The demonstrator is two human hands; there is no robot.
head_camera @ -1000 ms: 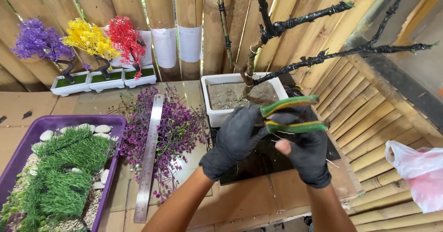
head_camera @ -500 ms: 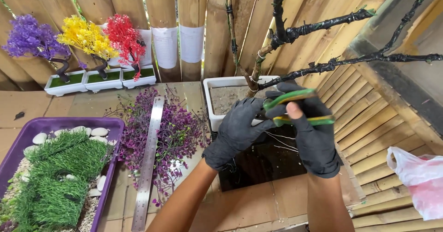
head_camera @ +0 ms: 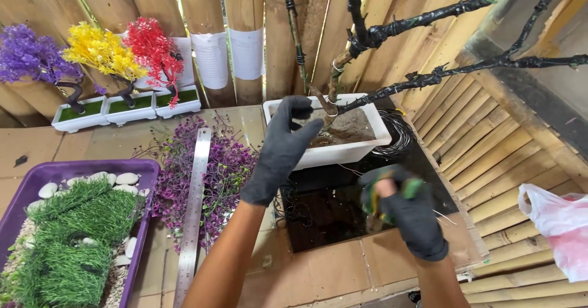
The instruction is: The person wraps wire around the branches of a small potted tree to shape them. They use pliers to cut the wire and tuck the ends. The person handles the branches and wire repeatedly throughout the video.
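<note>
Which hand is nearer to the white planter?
Left. The left hand reaches over the white planter's front rim; the right hand, holding green-handled pliers, stays below it, apart.

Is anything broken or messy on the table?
Nothing looks broken. The purple plastic sprigs lie in a loose heap around the metal ruler, and the right glove has a hole that shows a fingertip. The little tree in the white planter has bare black-wrapped branches, with no leaves on them.

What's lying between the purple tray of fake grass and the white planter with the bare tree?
In the head view, a long metal ruler and a heap of purple artificial foliage lie between the purple plastic tray and the white rectangular planter, which the gloved left hand touches.
</note>
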